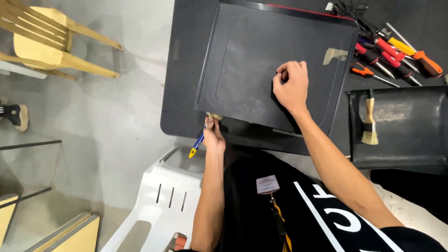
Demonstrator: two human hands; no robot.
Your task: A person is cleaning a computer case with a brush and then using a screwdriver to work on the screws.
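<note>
A large dusty black panel lies flat on a black table. My right hand rests on the panel's right part with fingers curled, holding nothing that I can see. My left hand is at the panel's near left corner, gripping a small brush with a blue and yellow handle; its bristles touch the panel's corner edge.
Several screwdrivers with red, orange and yellow handles lie at the table's far right. A wooden paintbrush rests on a second black panel. A white plastic chair is under me, a yellow chair stands far left.
</note>
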